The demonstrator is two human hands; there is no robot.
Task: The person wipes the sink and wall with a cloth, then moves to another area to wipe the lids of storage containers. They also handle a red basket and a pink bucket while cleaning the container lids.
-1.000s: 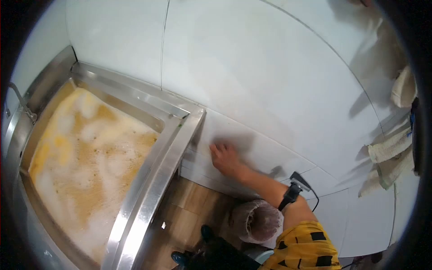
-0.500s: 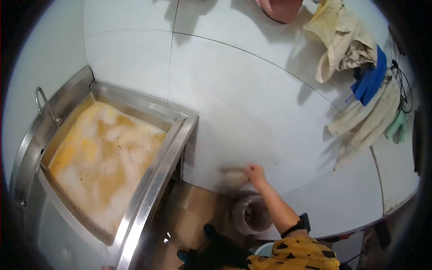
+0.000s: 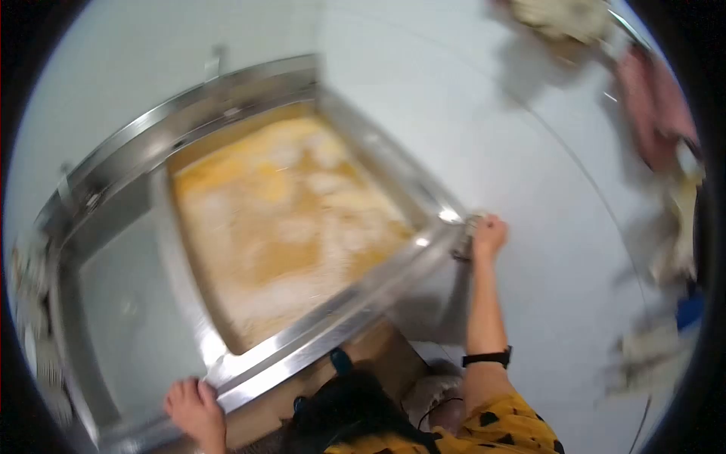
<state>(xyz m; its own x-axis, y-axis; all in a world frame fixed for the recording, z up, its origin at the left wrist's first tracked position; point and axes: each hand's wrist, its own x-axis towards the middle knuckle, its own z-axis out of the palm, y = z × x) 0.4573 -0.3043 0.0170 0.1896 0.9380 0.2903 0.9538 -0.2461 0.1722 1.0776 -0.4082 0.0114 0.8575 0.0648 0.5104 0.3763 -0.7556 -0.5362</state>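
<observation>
My right hand (image 3: 490,233) is closed round a small greyish-brown item (image 3: 466,236), blurred, beside the right corner of the metal sink (image 3: 302,344). The arm above it wears a black wristband. At the lower left, my left hand (image 3: 193,408) rests on the sink's front rim, its fingers bent over the edge near the divider. Nothing shows in it. Foamy yellow-brown water (image 3: 302,227) fills the right basin, while the left basin (image 3: 128,303) holds clearer, greyish water.
Taps (image 3: 215,72) stand along the sink's back edge. Cloths, among them a pink one (image 3: 654,106), hang at the upper right on the white wall (image 3: 544,287). Below the sink, a bin (image 3: 435,397) stands by my legs.
The view has swung left, bringing the left basin into sight. My right hand has moved from above the bin to the sink's corner with the item. My left hand now shows on the rim.
</observation>
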